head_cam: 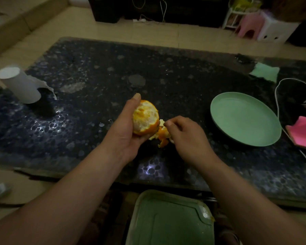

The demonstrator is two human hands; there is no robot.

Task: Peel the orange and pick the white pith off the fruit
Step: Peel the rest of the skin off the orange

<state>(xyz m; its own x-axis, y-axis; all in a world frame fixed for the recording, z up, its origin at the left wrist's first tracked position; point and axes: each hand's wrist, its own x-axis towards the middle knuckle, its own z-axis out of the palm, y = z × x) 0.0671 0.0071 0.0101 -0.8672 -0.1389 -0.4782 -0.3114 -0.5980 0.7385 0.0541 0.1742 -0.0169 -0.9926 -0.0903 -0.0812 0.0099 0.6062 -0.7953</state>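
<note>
Over table (pixel 95 71): one orange (pixel 145 117), left hand (pixel 125 131); peel (pixel 162 137), right hand (pixel 185 137).

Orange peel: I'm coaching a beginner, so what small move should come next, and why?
Probably pull the peel strip down and away from the orange. The right hand pinches that strip at the fruit's lower right, while the left hand grips the orange. The upper side is already bare, but rind covers the bottom edge, so tearing onward there seems the natural step.

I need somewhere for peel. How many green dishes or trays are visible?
2: a round green plate on the table, at right; a green tray below the table's near edge. None looks hidden.
</note>
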